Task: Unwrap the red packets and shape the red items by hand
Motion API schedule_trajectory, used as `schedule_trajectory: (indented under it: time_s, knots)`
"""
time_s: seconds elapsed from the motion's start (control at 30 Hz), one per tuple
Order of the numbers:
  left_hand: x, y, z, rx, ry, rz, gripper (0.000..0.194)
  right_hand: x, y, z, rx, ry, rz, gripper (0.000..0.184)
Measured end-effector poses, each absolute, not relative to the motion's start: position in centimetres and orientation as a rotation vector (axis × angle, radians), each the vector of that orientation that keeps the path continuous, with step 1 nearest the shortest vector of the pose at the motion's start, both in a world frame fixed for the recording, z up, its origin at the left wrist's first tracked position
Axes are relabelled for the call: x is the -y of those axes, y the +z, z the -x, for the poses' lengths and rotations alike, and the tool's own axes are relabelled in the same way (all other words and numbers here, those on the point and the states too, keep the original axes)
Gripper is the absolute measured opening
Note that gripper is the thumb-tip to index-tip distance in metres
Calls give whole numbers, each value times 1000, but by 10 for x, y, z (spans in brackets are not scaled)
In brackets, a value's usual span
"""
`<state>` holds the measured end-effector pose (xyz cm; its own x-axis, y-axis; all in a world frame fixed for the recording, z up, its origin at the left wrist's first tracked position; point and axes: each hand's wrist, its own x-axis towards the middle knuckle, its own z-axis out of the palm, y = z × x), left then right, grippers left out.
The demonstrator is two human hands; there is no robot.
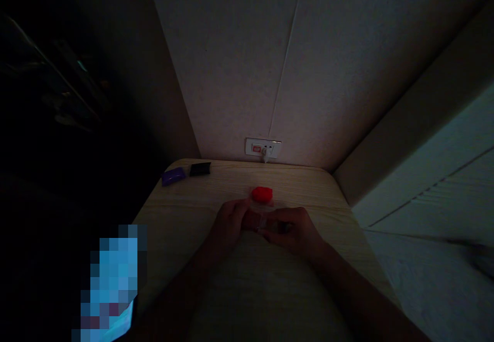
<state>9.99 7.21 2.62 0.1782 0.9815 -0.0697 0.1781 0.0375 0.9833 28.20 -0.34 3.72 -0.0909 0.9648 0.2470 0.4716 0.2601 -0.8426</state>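
Over the middle of a light wood-grain table (216,187), my left hand (229,226) grips the left end of a small packet (251,221). It looks dark reddish-brown inside clear wrapping, though dim light blurs its details. Fingers of my right hand (295,228) pinch the packet's clear right end. Just beyond both hands lies a bright red lump (262,194), soft-looking like modelling clay, on a piece of clear wrapper. A purple packet (173,176) and a black packet (200,169) rest at the table's far left corner.
A wall socket (263,148) with a white plug (265,153) sits just above the table's back edge. A pale panel (424,177) borders the right side. At lower left glows a blurred-out screen (116,275). The far left is very dark.
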Motion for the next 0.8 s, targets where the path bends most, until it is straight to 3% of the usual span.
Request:
schedule_trajectory:
  time_s: [0.17,0.3,0.6,0.8]
  knots:
    - [-67,33,-103,-996,812,-1188,40,0,36,-283,1607,717,1348,25]
    - [-73,30,-105,-810,938,-1124,48,-3,35,-286,1433,601,1411,28]
    - [-79,28,-100,-824,976,-1160,33,-4,24,-284,1203,722,1278,21]
    - [-67,27,-100,-730,880,-1721,65,0,30,-286,1294,736,1228,26]
